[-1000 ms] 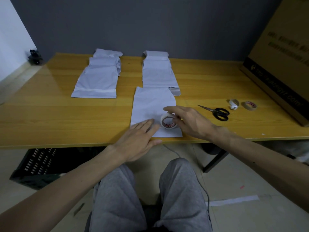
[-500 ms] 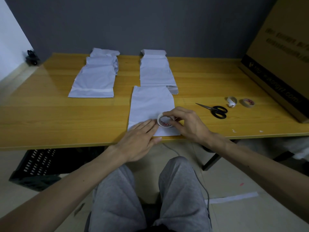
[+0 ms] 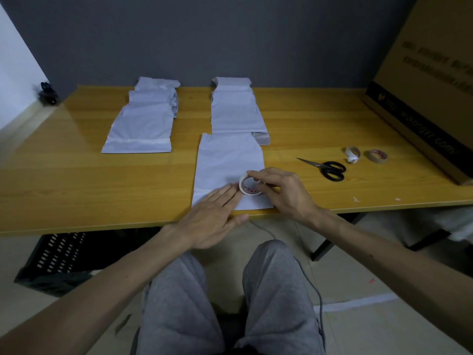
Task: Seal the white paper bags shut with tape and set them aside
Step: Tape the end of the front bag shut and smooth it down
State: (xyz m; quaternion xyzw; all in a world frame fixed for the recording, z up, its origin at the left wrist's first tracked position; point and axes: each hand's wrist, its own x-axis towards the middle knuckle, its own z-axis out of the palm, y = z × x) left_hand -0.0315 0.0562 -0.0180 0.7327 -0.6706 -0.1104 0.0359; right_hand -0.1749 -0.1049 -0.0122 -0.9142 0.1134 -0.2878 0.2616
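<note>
Head view: one white paper bag (image 3: pixel 225 160) lies flat at the near edge of the bench (image 3: pixel 76 190), centre. A tape roll (image 3: pixel 249 185) stands tilted on the bag's lower part, pinched in the curled fingers of the right hand (image 3: pixel 284 193). The left hand (image 3: pixel 212 221) lies spread, fingers straight, pressing the bag's near end just beside the roll. Behind lie a left stack (image 3: pixel 143 126) and a centre stack (image 3: pixel 235 111) of bags. Scissors (image 3: pixel 327 169), a torn roll core (image 3: pixel 352 154) and a brown roll (image 3: pixel 375 156) sit to the right, near a cardboard box (image 3: pixel 430 85).
</note>
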